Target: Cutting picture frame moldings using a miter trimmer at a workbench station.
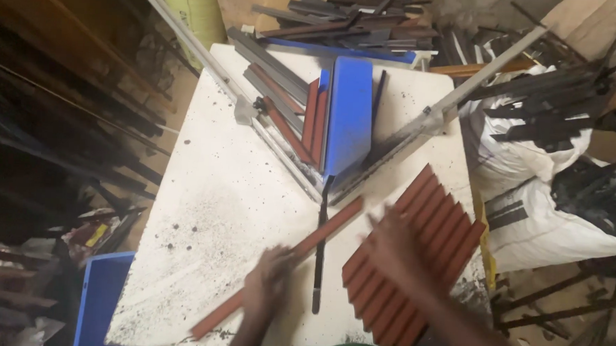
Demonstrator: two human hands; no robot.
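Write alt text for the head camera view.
A person's left hand rests on a long reddish-brown flat strip lying diagonally on a speckled white table, while the right hand lies on a row of matching strips. Behind stands a blue rectangular plastic tray in a V-shaped metal frame.

White speckled worktable (205, 190), white sacks (526, 167) of dark metal strips, dim workshop
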